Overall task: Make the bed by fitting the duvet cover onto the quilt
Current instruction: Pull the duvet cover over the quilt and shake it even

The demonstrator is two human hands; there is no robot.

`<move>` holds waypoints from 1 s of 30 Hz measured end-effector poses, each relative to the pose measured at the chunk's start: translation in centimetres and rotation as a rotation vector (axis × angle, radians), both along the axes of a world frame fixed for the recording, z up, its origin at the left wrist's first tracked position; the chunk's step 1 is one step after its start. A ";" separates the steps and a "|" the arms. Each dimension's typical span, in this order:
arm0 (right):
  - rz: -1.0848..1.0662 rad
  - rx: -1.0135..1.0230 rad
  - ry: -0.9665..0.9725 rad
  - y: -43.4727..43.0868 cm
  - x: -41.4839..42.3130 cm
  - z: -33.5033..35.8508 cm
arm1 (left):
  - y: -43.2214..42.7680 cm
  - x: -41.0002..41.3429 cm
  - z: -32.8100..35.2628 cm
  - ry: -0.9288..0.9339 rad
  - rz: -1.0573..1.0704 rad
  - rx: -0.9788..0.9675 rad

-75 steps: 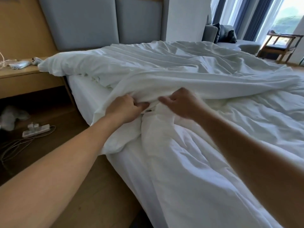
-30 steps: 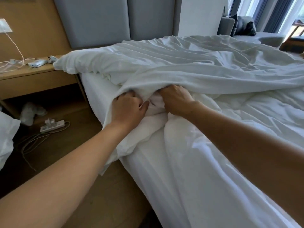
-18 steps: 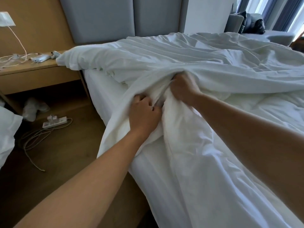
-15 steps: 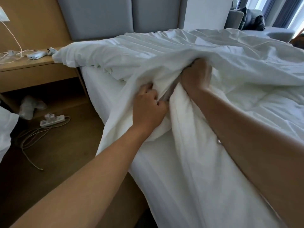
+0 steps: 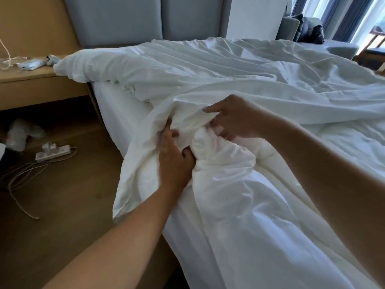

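Note:
A white duvet cover [image 5: 218, 65] lies rumpled across the bed, one edge hanging over the left side. Beneath it a thicker white quilt [image 5: 220, 159] bunches near the bed's edge. My left hand [image 5: 174, 155] grips a fold of the cover where it meets the bunched quilt, fingers curled into the cloth. My right hand [image 5: 235, 117] is just above and right of it, fingers curled round a fold of cover, thumb pointing left. The two hands are close together, and the quilt corner between them is partly hidden by cloth.
A wooden bedside shelf [image 5: 41, 80] with small white devices and cables stands at the left. A power strip [image 5: 52, 152] and loose cords lie on the wooden floor. Grey headboard panels [image 5: 116, 19] are behind; a grey sofa [image 5: 308, 32] is at far right.
Both hands have come back down from a raised pull. The right hand dropped and now holds the fold lower; the left hand slid lower along the bunched cloth. The lifted cover has settled.

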State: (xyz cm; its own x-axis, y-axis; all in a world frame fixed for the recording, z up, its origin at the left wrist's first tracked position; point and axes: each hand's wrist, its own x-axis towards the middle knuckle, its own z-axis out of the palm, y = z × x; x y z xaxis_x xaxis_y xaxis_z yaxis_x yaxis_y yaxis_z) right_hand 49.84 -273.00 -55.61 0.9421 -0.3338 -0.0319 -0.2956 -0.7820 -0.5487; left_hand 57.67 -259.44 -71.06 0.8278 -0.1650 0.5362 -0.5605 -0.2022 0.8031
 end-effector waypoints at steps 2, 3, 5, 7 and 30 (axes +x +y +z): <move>0.062 -0.438 -0.107 0.5 0.5 -1.5 | 0.0 0.0 0.5 -0.005 -0.022 0.050; 0.089 -0.560 -0.153 0.9 0.6 -2.6 | 0.0 0.0 0.6 -0.017 -0.027 0.076; 0.084 -0.604 -0.213 1.0 0.6 -4.3 | 0.1 -0.2 1.4 -0.071 -0.039 0.134; 0.114 -0.662 -0.157 0.3 0.7 -5.1 | 0.2 -0.6 2.2 -0.104 -0.068 0.173; 0.084 -0.370 0.250 -1.1 -3.1 -4.0 | 2.1 -2.7 4.3 -0.080 -0.243 0.449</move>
